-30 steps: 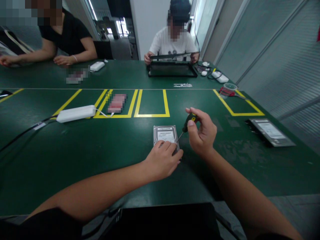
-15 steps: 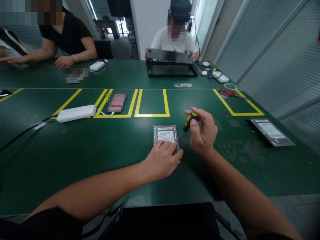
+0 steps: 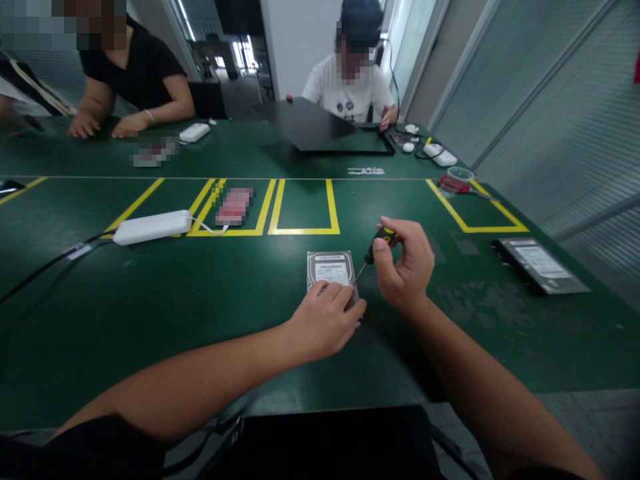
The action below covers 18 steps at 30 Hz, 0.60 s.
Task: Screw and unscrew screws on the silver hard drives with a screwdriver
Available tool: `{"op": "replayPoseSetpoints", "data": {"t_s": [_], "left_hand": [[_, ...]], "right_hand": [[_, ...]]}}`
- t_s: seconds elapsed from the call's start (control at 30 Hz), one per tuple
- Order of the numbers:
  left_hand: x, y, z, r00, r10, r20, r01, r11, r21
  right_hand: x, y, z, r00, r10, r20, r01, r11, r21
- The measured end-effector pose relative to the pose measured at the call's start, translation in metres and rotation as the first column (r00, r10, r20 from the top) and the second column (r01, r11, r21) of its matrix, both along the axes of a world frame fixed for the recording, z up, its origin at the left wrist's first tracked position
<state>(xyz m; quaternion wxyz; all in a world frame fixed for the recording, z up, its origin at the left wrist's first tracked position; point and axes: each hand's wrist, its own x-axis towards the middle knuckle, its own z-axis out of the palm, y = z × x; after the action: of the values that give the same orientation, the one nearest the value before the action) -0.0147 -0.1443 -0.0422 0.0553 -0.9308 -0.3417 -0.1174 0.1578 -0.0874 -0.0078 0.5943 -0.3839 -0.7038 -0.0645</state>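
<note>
A silver hard drive (image 3: 331,265) with a white label lies flat on the green table in front of me. My left hand (image 3: 327,320) grips its near end, fingers over the top and hiding that part. Pinched in my right hand (image 3: 406,267) is a screwdriver (image 3: 371,255) with a black and yellow handle. Its thin shaft slants down to the left, and the tip meets the drive's right edge. Whether it sits in a screw is too small to tell.
A second drive-like unit (image 3: 543,265) lies to the right. Behind it stands a clear cup (image 3: 457,179) with red-handled tools. A white power strip (image 3: 153,227) and cabled phone (image 3: 234,205) are at left. Across the table a person handles a dark panel (image 3: 313,125) over a black frame.
My right fingers have shifted around the screwdriver handle, which has turned; my left hand and the drive stay put. Opposite, the person's dark panel has tilted and swung left.
</note>
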Motion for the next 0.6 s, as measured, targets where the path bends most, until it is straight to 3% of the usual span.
{"op": "replayPoseSetpoints", "data": {"t_s": [0.2, 0.4, 0.6], "left_hand": [[0.0000, 0.0001, -0.0011, 1.000, -0.008, 0.002, 0.008, 1.000, 0.008], [-0.0005, -0.0001, -0.0013, 1.000, -0.004, 0.001, 0.004, 1.000, 0.002], [0.0000, 0.0001, -0.0004, 1.000, -0.006, 0.008, 0.006, 1.000, 0.003]], "right_hand": [[0.0031, -0.0011, -0.0047, 0.997, 0.071, -0.034, -0.073, 0.995, -0.067], [0.0026, -0.0014, -0.0038, 0.993, 0.111, -0.042, -0.112, 0.993, -0.047], [0.0018, -0.0010, -0.0036, 0.996, 0.082, -0.038, -0.084, 0.995, -0.046]]}}
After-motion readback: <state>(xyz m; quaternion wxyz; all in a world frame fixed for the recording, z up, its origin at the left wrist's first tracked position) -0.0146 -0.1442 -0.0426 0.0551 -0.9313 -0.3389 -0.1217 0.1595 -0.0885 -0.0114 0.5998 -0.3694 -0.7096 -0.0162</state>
